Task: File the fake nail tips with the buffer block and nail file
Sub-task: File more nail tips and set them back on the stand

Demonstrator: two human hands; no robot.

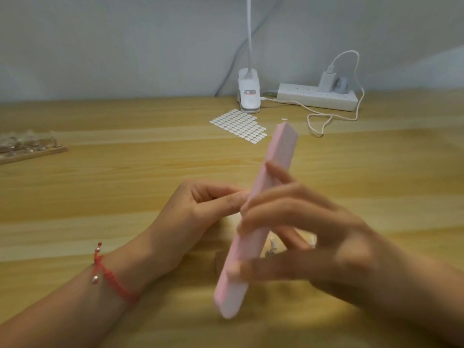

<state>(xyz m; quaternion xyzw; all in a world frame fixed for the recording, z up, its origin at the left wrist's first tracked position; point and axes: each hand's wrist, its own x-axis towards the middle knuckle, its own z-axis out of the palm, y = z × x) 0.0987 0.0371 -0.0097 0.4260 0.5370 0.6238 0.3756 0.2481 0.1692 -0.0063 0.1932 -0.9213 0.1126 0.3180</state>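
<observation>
Right hand [301,234] grips pink buffer block [278,151] mid-length, tilted above the table [125,172]; left hand [200,209] pinches at its edge, likely a nail tip, too small to confirm; block looks light, stiff, grippy, tip likely slick, so pinch its base.

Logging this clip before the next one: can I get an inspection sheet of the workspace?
Surface: wooden table, pale grain.
Job's things: pink buffer block, held tilted above the table; nail file not seen.
Clutter: sheet of white stickers; wooden tray with clear pieces, far left; small clear bits under the right hand.
Hands: right hand grips the block, blurred; left hand pinches a small item against it, too small to identify.
Cables: white cable runs from the charger in the power strip and loops on the table.
Surroundings: clip lamp; grey wall.
</observation>
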